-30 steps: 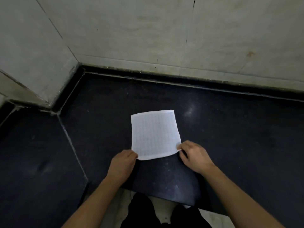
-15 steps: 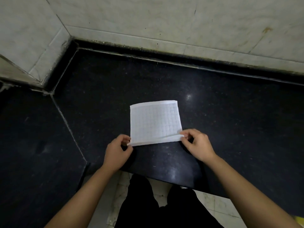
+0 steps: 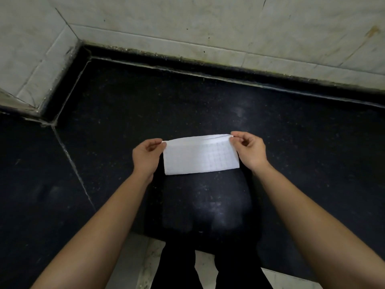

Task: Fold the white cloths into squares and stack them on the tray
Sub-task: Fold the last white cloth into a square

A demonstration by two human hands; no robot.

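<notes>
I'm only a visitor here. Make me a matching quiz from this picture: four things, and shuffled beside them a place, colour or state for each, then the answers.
Things:
1. white cloth
2. left hand
3. right hand
4. counter

Descriptions:
A. black and speckled
B. pinches the cloth's far right corner
C. folded over into a wide strip
D. pinches the cloth's far left corner

Pairs: 1-C, 2-D, 3-B, 4-A.

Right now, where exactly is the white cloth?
In the head view, the white cloth lies mid-frame on the black counter, held between both hands: the left hand pinches its far left corner, the right hand its far right corner.
</notes>
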